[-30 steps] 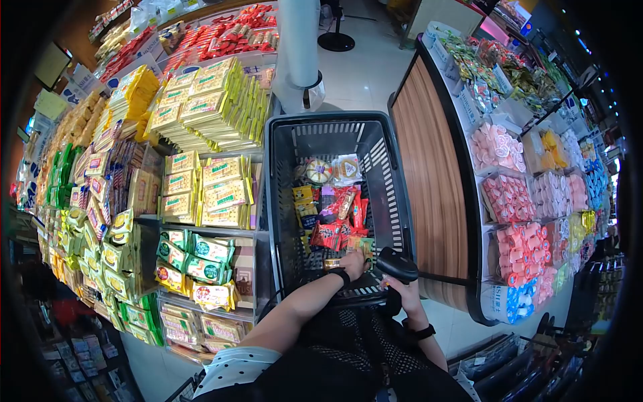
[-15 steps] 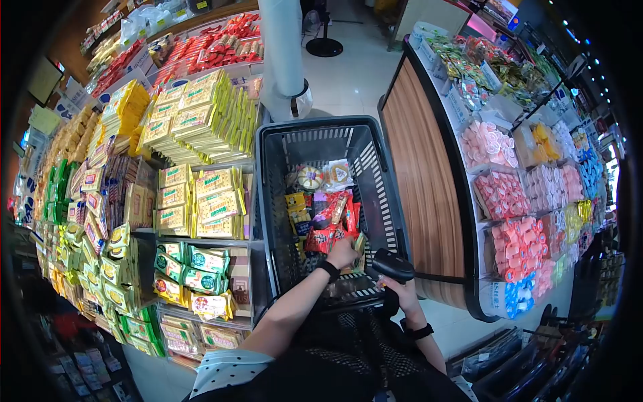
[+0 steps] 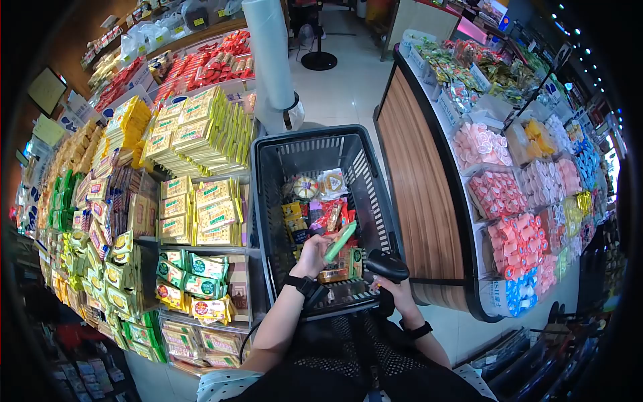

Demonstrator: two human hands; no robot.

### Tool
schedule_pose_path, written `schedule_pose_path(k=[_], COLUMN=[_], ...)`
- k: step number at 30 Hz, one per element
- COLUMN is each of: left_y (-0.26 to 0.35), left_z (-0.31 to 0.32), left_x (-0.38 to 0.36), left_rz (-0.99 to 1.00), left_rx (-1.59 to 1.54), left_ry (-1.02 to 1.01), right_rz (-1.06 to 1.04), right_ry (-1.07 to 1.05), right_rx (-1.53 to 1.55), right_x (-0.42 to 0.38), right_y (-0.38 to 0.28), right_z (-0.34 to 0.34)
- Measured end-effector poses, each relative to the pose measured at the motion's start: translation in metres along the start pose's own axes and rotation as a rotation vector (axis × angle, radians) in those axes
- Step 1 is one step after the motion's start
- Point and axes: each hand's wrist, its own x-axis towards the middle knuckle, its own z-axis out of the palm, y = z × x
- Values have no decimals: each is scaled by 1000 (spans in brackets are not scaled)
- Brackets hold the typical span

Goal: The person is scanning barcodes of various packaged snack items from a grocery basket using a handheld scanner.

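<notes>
From the head camera, the left hand [image 3: 313,249] pinches a slim green packet [image 3: 340,242] lifted above the snacks in the black basket [image 3: 268,201] — tilted, its upper end to the right. The right hand [image 3: 390,289] grips a black barcode scanner [image 3: 386,266] just beside the packet, at the basket's near rim.

1. Black basket [image 3: 375,181] stands between the shelves [image 3: 251,251] on the left and a wood-fronted counter [image 3: 422,194] on the right; pale tiled floor [image 3: 335,87] beyond it.
2. Basket bottom carries red snack packets [image 3: 335,213], yellow packs [image 3: 293,213], round wrapped items [image 3: 306,187] near the far wall and a flat box [image 3: 338,268] near the near wall.
3. Shelves: yellow biscuit boxes [image 3: 201,127] stacked on top, more below, green packets [image 3: 197,268] on a lower level.
4. Counter top holds bins of pink wrapped sweets [image 3: 479,144].
</notes>
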Motion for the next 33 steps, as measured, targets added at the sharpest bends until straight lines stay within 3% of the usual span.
schedule_pose_path(k=[1, 3, 4, 5, 8, 15, 21, 22, 25, 26, 27, 29, 31, 33], left_y=[0, 5, 4, 7, 10, 3, -2, -2, -2, 0, 5, 13, 26, 32], left_z=[-5, -13, -7, -4, -4, -3, -10, -9, -1, -3, 7, 10, 12, 15], left_x=[2, 2, -1, -2, -5, -7, -11, -10, -26, -29, -40, -57, -80, -104], left_rz=[1, -168, -148, -147, -374, -442, -464, -430, -283, -220, -99, 20, 196, 498], left_rx=[1, -124, -1, 0, -79, 90, -23, -3, 56, 60, 123, 46, 53, 1], left_ry=[0, -323, -175, -175, -232, -321, -434, -477, -242, -292, -184, -182, -162, 31], right_rz=[14, 0, -12, -13, -30, -74, -64, -46, -13, -22, -35, -93, -23, -33], right_ry=[8, 16, 24, 23, 14, -8, -14, 4, 12, 11, -3, 52, 5, 59], right_rx=[8, 12, 16, 17, 6, -40, -54, -46, -8, 22, -40, -79, 21, 0], right_x=[0, 0, 0, 1, 4, 3, -2, -4, -8, -10, -11, -7, -14, -17], right_y=[1, 0, 0, -1, 0, -1, -2, -1, 10, 12, 12, 38, 20, 17], right_z=[0, 2, 4, 5, 6, 8, 13, 14, 11, 11, 13, -5, 6, 10])
